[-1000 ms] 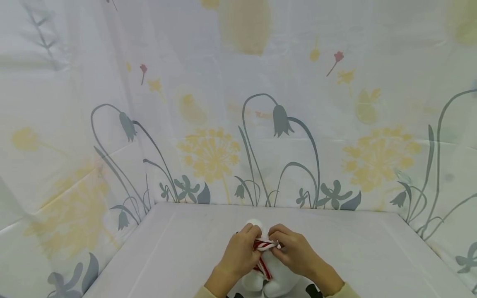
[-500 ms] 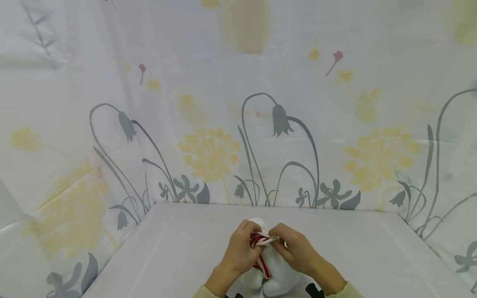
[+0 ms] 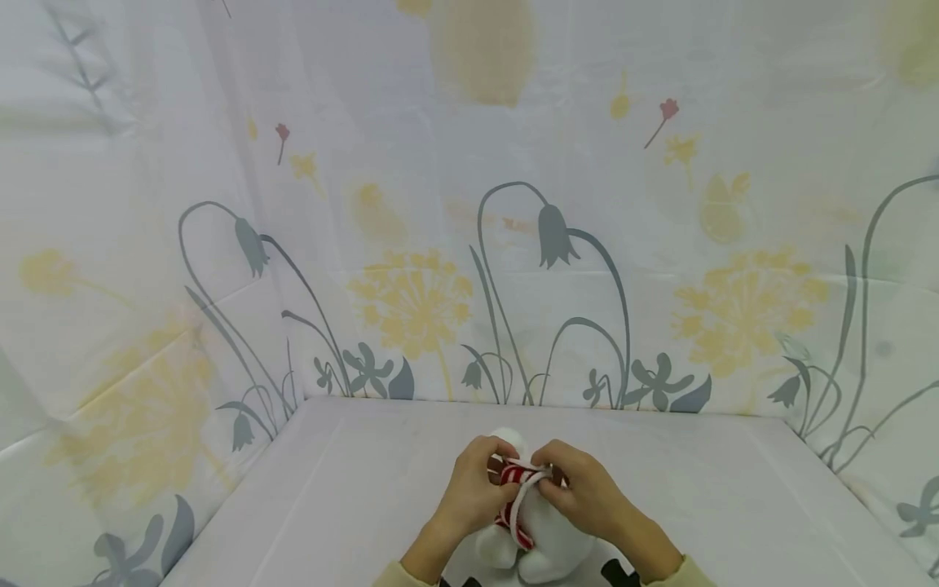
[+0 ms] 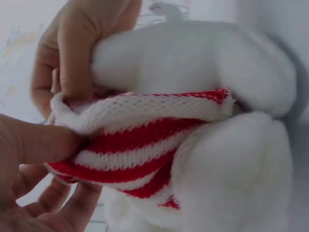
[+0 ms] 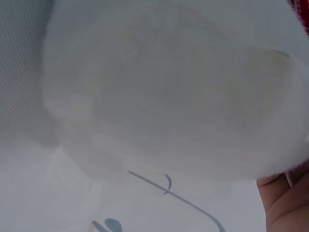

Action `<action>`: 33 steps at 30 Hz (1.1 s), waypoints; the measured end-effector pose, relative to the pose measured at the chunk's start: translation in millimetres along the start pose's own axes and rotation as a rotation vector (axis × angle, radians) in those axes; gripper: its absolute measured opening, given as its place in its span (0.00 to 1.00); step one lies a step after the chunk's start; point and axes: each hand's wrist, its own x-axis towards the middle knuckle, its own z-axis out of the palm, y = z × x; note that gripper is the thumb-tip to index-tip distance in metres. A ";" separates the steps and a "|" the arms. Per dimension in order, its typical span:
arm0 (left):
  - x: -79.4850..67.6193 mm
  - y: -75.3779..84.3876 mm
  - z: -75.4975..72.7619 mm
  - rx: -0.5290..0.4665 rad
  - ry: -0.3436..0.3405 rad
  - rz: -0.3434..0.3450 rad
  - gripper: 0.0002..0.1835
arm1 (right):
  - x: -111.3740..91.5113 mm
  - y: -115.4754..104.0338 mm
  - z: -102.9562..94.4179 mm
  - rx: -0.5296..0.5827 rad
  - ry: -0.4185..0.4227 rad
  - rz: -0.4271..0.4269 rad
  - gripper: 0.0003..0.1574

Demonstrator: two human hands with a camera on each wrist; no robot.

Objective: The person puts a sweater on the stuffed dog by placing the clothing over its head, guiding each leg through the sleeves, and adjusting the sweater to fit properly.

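Note:
A white plush toy sits on the table in front of me, with a red-and-white striped knitted scarf across it. My left hand pinches the scarf between thumb and fingers, seen close up in the left wrist view, where the left hand spreads the knit along its width. On the other side, my right hand pinches the scarf's upper edge. The toy's rounded white body fills most of the right wrist view, hiding much of the right hand.
The white table ends at the back against a white hanging sheet printed with grey and yellow flowers. The sheet also hangs at the left and right sides. A black object shows at the bottom edge beside the right forearm.
The scarf between my hands has gone from a narrow twisted strip to a wider spread piece with its stripes showing. Both hands have shifted only slightly, and the toy stays in place.

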 end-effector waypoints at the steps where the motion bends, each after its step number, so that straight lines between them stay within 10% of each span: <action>1: 0.0 -0.8 1.7 0.017 0.015 0.022 0.16 | -0.3 -0.3 0.0 0.007 -0.010 0.010 0.22; 13: 1.8 -10.1 9.2 0.176 0.107 0.272 0.17 | -1.3 -0.5 8.4 -0.059 0.034 -0.027 0.26; 24: 1.2 -6.7 11.0 0.001 0.087 0.183 0.18 | 2.9 -2.2 -12.4 0.170 -0.036 0.226 0.07; 33: -0.8 -3.4 14.9 0.031 0.117 0.185 0.17 | 4.2 -0.8 -18.3 0.211 -0.185 0.244 0.12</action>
